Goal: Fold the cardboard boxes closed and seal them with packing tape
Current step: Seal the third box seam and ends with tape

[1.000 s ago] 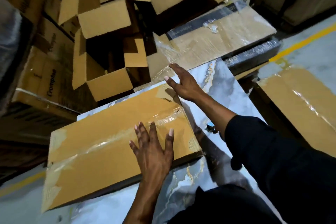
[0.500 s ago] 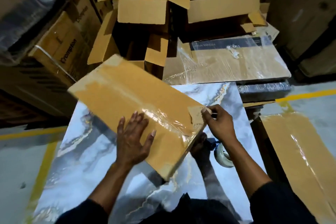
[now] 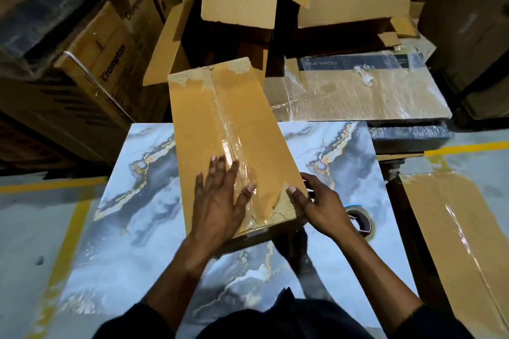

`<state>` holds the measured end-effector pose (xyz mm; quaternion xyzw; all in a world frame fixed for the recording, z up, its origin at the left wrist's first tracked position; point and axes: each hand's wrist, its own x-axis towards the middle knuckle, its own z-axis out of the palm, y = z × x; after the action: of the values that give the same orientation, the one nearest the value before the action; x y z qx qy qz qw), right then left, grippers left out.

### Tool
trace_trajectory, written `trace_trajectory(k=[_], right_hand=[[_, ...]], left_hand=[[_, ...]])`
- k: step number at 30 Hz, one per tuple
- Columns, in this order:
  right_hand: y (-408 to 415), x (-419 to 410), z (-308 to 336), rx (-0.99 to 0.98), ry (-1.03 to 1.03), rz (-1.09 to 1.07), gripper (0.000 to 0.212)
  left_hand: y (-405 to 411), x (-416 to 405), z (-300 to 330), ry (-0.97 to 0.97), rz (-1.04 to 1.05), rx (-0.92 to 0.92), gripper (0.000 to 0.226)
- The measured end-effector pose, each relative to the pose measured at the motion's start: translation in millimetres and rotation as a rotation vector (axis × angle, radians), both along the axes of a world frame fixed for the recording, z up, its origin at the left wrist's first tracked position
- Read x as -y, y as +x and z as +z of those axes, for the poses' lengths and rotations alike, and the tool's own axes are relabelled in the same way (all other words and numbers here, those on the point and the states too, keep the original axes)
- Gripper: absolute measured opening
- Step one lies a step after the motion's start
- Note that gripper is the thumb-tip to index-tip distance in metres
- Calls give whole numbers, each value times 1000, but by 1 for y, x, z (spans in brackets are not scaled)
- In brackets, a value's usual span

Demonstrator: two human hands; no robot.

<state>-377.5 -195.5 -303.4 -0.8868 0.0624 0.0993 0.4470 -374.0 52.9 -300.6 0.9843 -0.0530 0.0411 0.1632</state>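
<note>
- Head view, looking down at a packing station: a person steadies a long, flat brown cardboard box (image 3: 220, 129) lying lengthwise on a marble-patterned blue-grey tabletop (image 3: 344, 157), its far end overhanging the table's back edge.
- Left hand (image 3: 220, 201) lies flat on the box's near end, fingers spread and straight over the clear packing tape strip (image 3: 228, 135) running down the centre seam, gripping nothing.
- Right hand (image 3: 319, 203) holds the near right corner of the box, thumb on top and fingers wrapped round the side.
- Flaps of this box are folded shut and the centre seam is taped along its visible length; tape patches also show at both ends, so this one looks all but finished.
- Roll of brown packing tape (image 3: 360, 221) lies on the tabletop just beside the right wrist, not in either hand.
- Several open brown cardboard cartons (image 3: 242, 5) stand behind the table with flaps up, which suggests plenty of folding and sealing remains.
- Another taped flat box (image 3: 451, 228) rests to the right of the table.
- Compared with half a second ago, the box has swung from a diagonal lie to pointing away from the person, and the right hand has shifted from the box's end edge to its corner.
</note>
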Motion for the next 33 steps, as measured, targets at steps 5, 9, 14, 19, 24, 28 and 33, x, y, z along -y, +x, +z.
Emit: trace_trajectory(k=[5, 9, 14, 19, 24, 28, 33], right_hand=[[-9, -15, 3, -14, -77, 46, 49], [-2, 17, -8, -85, 118, 73, 41], [27, 102, -45, -192, -464, 200, 54], [37, 111, -71, -351, -705, 530, 52], [39, 120, -88, -301, -714, 500, 50], [28, 123, -62, -245, -722, 430, 46], [7, 115, 7, -15, -735, 332, 44]], left_hand=[[-28, 6, -25, 246, -28, -43, 71], [-22, -7, -27, 210, -61, -50, 76], [-18, 13, -18, 90, -99, -52, 74], [2, 48, -12, 90, -145, -77, 75], [-2, 64, 1, -56, -164, -52, 72], [-11, 68, 8, -316, -198, 25, 56], [-29, 69, 29, -659, -79, -24, 32]])
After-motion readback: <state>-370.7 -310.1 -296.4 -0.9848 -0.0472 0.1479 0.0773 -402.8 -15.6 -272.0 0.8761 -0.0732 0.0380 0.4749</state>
